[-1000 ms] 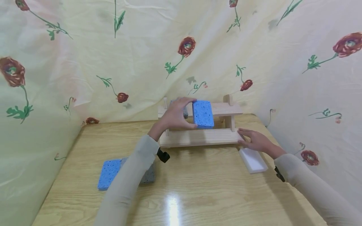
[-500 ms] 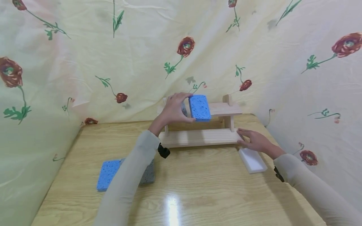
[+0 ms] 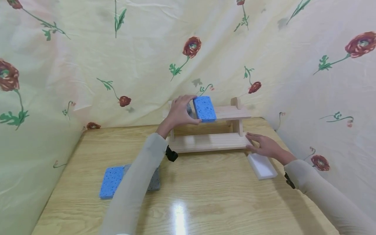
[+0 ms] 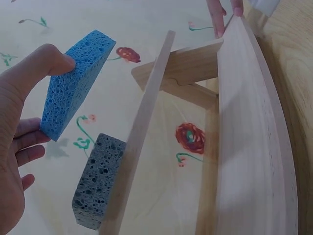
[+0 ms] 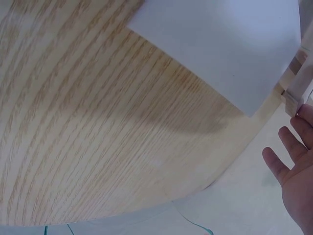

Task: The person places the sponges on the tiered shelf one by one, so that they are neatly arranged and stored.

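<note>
In the head view my left hand (image 3: 180,112) holds a blue sponge (image 3: 205,109) by its edges, thumb on one side and fingers on the other. The sponge is tilted in the air over the upper tier of a small two-tier wooden shelf (image 3: 211,142). Beside it a dark grey sponge (image 4: 99,178) stands on the upper board, mostly hidden by the hand in the head view. My right hand (image 3: 265,146) touches the right end of the lower board with its fingertips. Its fingers (image 5: 293,144) look fairly straight in the right wrist view.
A white block (image 3: 262,167) lies on the wooden table (image 3: 211,195) below my right hand. At the left, another blue sponge (image 3: 111,182) and a grey sponge (image 3: 154,181) lie partly behind my left sleeve. Floral cloth (image 3: 152,65) closes off the back and sides.
My left hand has raised the blue sponge and moved it slightly left and back, over the upper board. The right hand stays at the shelf's end.
</note>
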Tool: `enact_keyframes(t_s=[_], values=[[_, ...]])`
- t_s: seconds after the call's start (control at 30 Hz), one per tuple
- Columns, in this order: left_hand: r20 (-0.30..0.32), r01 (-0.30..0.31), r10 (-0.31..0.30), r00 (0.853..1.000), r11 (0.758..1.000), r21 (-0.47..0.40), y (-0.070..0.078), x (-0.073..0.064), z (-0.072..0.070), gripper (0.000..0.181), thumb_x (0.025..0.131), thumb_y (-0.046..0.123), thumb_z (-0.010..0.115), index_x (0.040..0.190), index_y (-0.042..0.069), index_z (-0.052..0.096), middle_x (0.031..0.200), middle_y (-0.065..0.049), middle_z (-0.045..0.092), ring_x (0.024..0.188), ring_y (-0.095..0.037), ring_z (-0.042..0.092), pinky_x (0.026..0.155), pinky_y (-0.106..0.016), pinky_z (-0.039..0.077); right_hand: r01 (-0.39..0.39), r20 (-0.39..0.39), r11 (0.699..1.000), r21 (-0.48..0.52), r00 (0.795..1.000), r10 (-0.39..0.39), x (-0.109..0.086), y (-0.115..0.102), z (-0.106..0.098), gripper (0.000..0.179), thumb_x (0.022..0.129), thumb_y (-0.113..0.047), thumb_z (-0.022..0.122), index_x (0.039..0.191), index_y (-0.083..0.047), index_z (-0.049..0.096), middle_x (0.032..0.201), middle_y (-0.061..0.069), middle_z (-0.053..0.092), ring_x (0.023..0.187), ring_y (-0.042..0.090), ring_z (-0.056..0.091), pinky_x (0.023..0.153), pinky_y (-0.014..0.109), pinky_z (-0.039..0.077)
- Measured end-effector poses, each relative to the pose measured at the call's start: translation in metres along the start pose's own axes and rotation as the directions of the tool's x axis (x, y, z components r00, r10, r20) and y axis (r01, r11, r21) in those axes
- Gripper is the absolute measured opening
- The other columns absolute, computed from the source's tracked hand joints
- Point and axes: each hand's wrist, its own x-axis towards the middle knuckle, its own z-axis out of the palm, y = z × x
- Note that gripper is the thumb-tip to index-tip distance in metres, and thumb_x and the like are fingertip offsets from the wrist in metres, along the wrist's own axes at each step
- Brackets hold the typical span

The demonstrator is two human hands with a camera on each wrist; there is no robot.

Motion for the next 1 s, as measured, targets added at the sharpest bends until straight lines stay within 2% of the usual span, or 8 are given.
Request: enact_keyframes(t_s=[0.27, 1.0], values=[[0.002, 0.023, -0.023, 1.0, 1.0, 0.005, -0.005, 0.005, 0.005, 0.098, 0.075, 0.053, 0.083, 0.156, 0.021, 0.04, 0.159, -0.002, 0.043, 0.141, -0.026, 0.039, 0.117, -0.049, 0.025, 0.003, -0.001, 1.0, -0.002, 1.0, -0.003, 0.0, -0.002, -0.001, 0.061, 0.1, -0.03, 0.064, 0.143, 0.01, 0.05, 0.15, 0.029, 0.048, 0.136, 0.052, 0.046, 0.108, 0.065, 0.039], [0.046, 0.04, -0.045, 0.998, 0.994, 0.104, -0.017, 0.013, 0.017, 0.098, 0.077, 0.057, 0.079, 0.158, 0.018, 0.039, 0.159, -0.006, 0.044, 0.142, -0.029, 0.038, 0.117, -0.051, 0.025, -0.011, 0.006, 1.0, -0.004, 1.0, 0.011, -0.001, 0.0, 0.0, 0.062, 0.1, -0.033, 0.063, 0.144, 0.009, 0.05, 0.151, 0.029, 0.048, 0.136, 0.052, 0.046, 0.109, 0.065, 0.039]])
